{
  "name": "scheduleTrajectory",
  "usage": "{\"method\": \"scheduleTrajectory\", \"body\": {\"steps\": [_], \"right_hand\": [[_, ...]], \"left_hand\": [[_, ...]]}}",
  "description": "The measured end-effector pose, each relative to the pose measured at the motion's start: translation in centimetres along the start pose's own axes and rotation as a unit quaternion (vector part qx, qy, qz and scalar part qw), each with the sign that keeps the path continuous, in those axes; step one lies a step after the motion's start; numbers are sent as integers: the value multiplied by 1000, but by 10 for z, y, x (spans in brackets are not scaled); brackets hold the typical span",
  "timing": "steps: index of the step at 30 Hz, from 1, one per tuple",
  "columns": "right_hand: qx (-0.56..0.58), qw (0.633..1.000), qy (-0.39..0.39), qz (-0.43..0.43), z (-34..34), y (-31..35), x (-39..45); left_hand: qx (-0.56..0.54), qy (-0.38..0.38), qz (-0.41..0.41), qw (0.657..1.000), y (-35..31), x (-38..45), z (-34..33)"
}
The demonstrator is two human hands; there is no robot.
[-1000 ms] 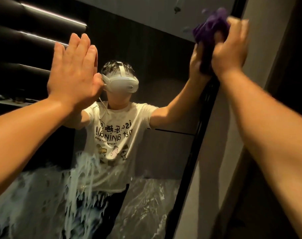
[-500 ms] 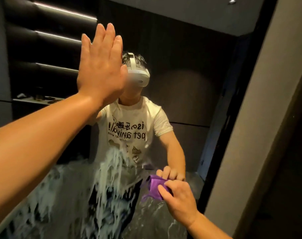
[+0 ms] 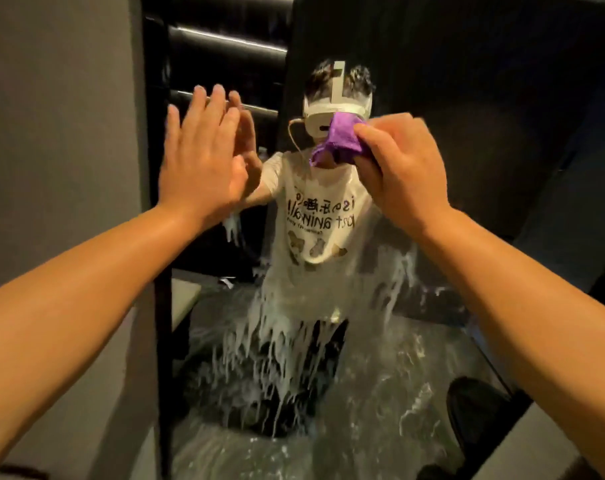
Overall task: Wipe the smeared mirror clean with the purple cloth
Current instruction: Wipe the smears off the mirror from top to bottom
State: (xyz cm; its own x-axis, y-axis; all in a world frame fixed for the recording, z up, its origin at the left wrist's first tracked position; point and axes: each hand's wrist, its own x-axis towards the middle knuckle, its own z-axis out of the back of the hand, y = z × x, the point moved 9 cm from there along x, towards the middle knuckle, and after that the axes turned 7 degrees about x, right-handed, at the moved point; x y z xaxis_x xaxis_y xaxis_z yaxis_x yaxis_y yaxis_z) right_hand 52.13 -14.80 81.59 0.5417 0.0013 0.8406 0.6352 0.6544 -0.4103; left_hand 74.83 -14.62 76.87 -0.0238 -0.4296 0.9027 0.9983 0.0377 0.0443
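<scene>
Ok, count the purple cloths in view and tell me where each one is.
1. A crumpled purple fabric cloth is bunched in the right hand, pressed on the upper part of the smeared mirror. The flat, open left hand holds none.

Bunched purple cloth [image 3: 339,140] seemingly presses the upright mirror [image 3: 432,341], whose lower half bears white dripping smears.

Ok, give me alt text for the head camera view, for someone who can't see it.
A person's right hand presses a bunched purple cloth against a dark-framed mirror, while the left hand rests flat and open on the glass. White foam streaks and drips down the mirror's lower half, still unwiped.
</scene>
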Motion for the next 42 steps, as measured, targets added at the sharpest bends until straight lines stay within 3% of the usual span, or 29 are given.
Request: {"method": "scheduleTrajectory", "body": {"steps": [5, 8, 11, 16, 20, 22, 25, 28, 30, 32, 33, 38, 42], "right_hand": [[-42, 997, -10, 57, -52, 79, 57], [-106, 993, -11, 56, -82, 101, 80], [-147, 988, -14, 52, -110, 120, 79], [-40, 980, 95, 171, -187, 206, -79], [24, 927, 287, 242, -236, 260, -240], [36, 914, 320, 245, -246, 271, -271], [57, 927, 295, 223, -230, 266, -242], [-25, 972, 170, 159, -172, 217, -95], [-60, 996, 54, 26, -127, 153, 1], [-105, 992, -70, -6, -97, 127, 55], [-126, 989, -77, 6, -106, 130, 57], [-38, 989, 78, 123, -197, 218, -52], [28, 931, 259, 257, -258, 290, -188]], "left_hand": [[-16, 49, 108, 993, 98, -43, -44], [-60, 51, 94, 992, 114, -62, -71], [-103, -11, 70, 992, 118, -68, -79], [-130, -66, 43, 988, 119, -68, -82], [-119, -75, 43, 989, 119, -68, -85], [-124, -77, 48, 988, 118, -68, -87], [-132, -81, 56, 986, 119, -68, -86], [-141, -78, 55, 985, 120, -68, -84], [-143, -82, 56, 985, 122, -68, -82], [-132, -92, 53, 986, 123, -69, -79], [-125, -94, 48, 987, 124, -69, -78], [-100, -83, 33, 991, 127, -70, -81], [-109, -72, 41, 991, 125, -72, -82]]}}
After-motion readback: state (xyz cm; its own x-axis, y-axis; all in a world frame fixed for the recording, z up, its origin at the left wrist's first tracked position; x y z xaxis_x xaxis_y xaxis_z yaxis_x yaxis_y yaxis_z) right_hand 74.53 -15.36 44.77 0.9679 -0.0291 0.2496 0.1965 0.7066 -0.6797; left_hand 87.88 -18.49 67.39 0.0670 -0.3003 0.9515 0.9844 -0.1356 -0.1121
